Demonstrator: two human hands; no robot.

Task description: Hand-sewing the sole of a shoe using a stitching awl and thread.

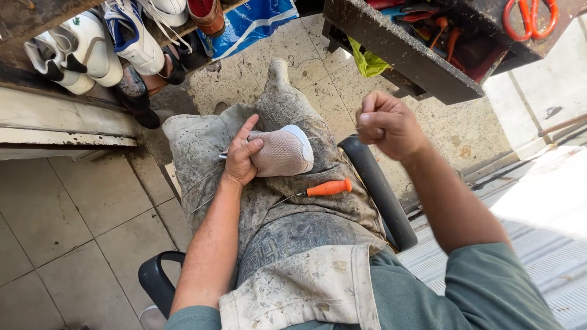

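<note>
Head view, looking down at a seated person's lap. Nearest, the green fabric sleeves and the stained grey-white cloth apron (293,275) are cut off by the bottom edge. The black plastic chair armrests, 2 in number, show at the apron's left edge (156,281) and right edge (379,189); the left one is partly hidden by the forearm. On the apron's middle lies 1 awl with an orange plastic handle (329,187); its thin metal shaft runs left and is hard to follow against the cloth. Beyond it, near the apron's far edge over the knee, rests 1 beige mesh shoe with a white rubber toe cap (282,151). The left hand (243,156) is closed around the shoe's heel end, thumb pressed on the mesh, index finger pointing up; the heel itself is hidden under the palm. The right hand (386,124) is raised beyond the apron's right edge, well apart from the shoe, fingers curled into a narrow pinch; whether a thread runs from it cannot be made out. Farther off, a dark wooden workbench (397,49) carries 1 pair of orange-handled scissors (529,17), cut off by the top edge. At the upper left, a shelf of white sneakers (92,46), about 4, is partly cropped.
</note>
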